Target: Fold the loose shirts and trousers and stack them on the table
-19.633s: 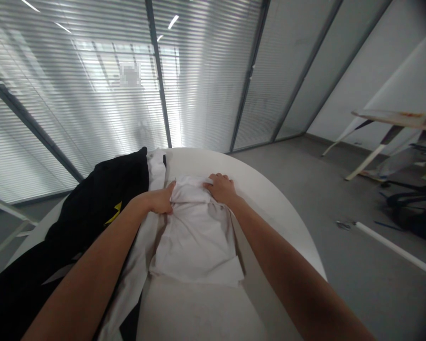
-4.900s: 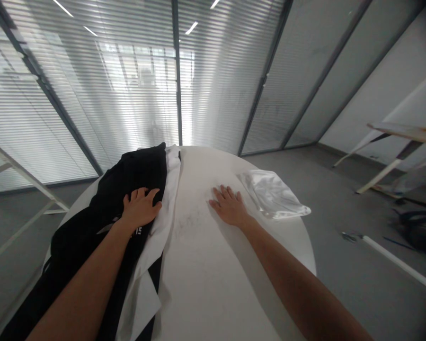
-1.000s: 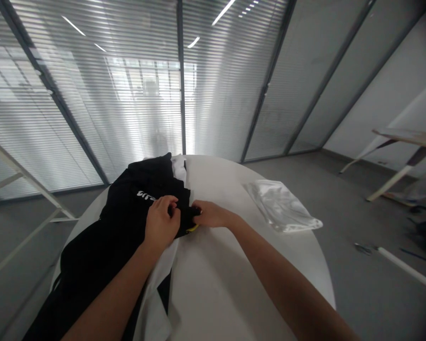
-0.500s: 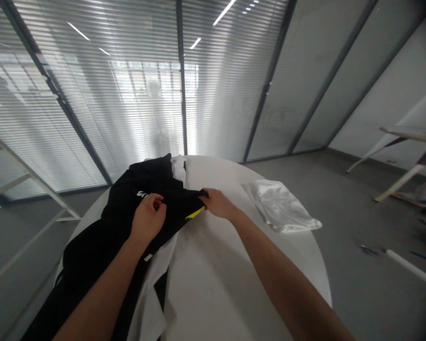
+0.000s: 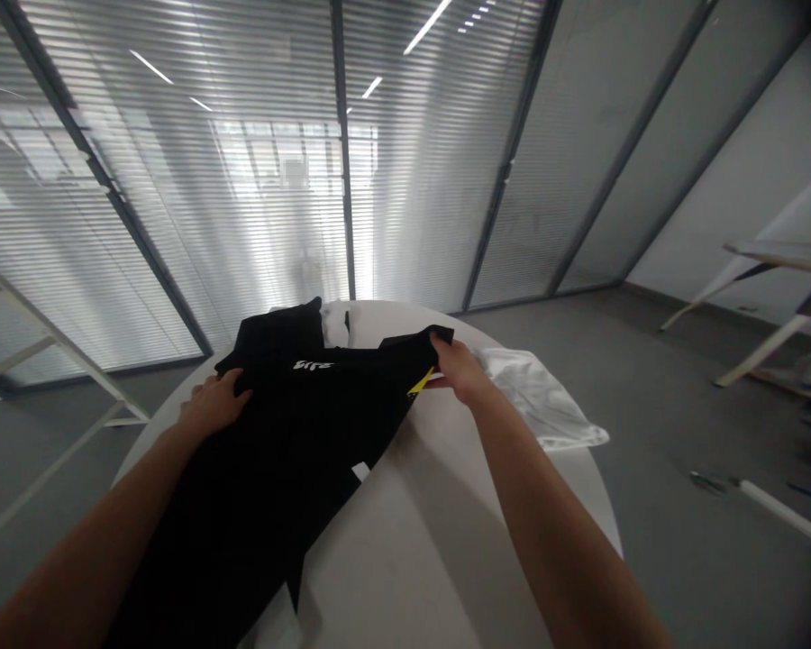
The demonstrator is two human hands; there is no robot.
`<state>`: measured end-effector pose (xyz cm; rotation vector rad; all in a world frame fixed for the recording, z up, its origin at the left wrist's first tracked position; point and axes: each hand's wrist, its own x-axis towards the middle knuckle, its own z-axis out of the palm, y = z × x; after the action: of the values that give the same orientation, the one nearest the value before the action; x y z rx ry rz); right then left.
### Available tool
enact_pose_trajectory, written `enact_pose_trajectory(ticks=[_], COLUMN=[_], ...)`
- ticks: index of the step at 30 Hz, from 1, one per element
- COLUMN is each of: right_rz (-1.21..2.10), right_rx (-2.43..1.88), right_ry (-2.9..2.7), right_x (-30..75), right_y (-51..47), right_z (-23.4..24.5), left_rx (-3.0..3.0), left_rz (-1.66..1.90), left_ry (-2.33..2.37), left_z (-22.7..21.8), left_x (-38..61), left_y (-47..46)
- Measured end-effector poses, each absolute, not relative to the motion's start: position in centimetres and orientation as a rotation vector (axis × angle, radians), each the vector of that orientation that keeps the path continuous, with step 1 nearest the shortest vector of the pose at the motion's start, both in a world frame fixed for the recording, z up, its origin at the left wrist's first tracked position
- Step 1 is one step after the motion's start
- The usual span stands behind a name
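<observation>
A black garment [image 5: 290, 442] with white lettering and a yellow mark is stretched wide above the round white table [image 5: 432, 541]. My left hand [image 5: 214, 404] is closed on its left edge. My right hand [image 5: 454, 368] is closed on its right corner, lifted off the tabletop. More black cloth [image 5: 270, 329] lies behind it, with a strip of white cloth [image 5: 334, 320] at the table's far side. A folded white garment [image 5: 544, 406] rests on the right part of the table, just beyond my right hand.
Glass walls with blinds [image 5: 243, 162] stand behind the table. A white metal frame [image 5: 47, 361] is at the left. On the grey floor to the right lie a white tube [image 5: 784, 516] and a slanted table [image 5: 777, 270].
My hands have moved apart, the left one going left and the right one going right and up. The black garment has been spread out wide and lifted between them.
</observation>
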<state>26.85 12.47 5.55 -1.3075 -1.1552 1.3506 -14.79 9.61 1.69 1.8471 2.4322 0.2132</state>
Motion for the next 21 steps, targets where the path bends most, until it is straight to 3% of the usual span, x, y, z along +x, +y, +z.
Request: enact_pose_trajectory(ticks=[7,21], right_rz=[1.440,1.422], right_rx=[-1.448,-1.064], right_ry=[-1.232,-1.010], right_x=[26.4,29.4], right_y=[12.0,8.1], right_z=[4.6,9.4], left_rx=[1.931,1.829], left_rz=[0.251,1.362], left_ry=[2.512,2.117], left_z=[1.6,10.0], left_x=[-13.5,-9.9], left_y=[10.3,5.5])
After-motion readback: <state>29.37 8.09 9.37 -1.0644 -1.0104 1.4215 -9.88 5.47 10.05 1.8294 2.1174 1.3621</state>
